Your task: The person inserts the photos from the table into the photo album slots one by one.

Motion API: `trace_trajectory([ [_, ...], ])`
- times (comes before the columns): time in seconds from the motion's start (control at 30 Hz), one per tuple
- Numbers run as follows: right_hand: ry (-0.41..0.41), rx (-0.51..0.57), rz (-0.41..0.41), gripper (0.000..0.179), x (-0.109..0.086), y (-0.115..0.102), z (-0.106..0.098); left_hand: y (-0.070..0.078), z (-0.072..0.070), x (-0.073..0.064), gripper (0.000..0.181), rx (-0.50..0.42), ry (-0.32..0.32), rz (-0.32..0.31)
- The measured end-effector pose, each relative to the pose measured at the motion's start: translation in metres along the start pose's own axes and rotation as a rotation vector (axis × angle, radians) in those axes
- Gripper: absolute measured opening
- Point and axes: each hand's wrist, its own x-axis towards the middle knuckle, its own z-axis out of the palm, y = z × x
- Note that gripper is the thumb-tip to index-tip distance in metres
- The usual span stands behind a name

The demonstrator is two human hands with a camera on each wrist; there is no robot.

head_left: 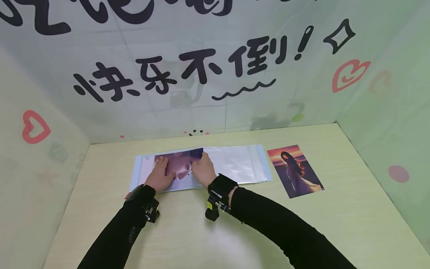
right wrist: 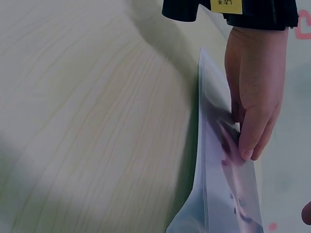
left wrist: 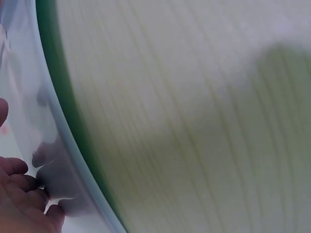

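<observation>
An opened photo album (head_left: 136, 173) with light blue edges and clear sleeves lies on the table. On its left half is a photo (head_left: 178, 166) of a close-up face, turned sideways. My left hand (head_left: 160, 177) rests on the photo's left part, fingers extended; the left wrist view shows its fingertips (left wrist: 29, 182) on the glossy sheet. My right hand (head_left: 203, 171) pinches the photo's right edge near the album's middle. In the right wrist view, the right hand (right wrist: 257, 97) has its fingers pointing down onto the sheet. Whether the photo lies fully inside the sleeve cannot be told.
To the album's right lies a loose photo (head_left: 295, 172) of a long-haired figure against a sunset. A clear sleeve page (head_left: 235, 164) covers the album's right half. Printed cloth walls (head_left: 201, 112) stand behind and at both sides of the pale wooden table (head_left: 188, 239).
</observation>
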Motion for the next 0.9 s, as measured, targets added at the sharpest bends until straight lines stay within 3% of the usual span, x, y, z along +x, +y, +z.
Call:
trace_trajectory([
  [0.3,-0.025,-0.026,-0.019,0.059,-0.002,-0.006,0.01,0.0,0.002,0.001,0.065,0.005,0.004,-0.007],
  [0.57,-0.035,-0.143,-0.061,0.055,0.0,-0.009,0.023,0.001,0.003,-0.002,0.064,0.034,0.023,0.022],
  [0.9,-0.038,-0.197,-0.101,0.056,-0.002,-0.011,0.031,0.003,0.003,-0.003,0.068,0.018,0.001,-0.014],
])
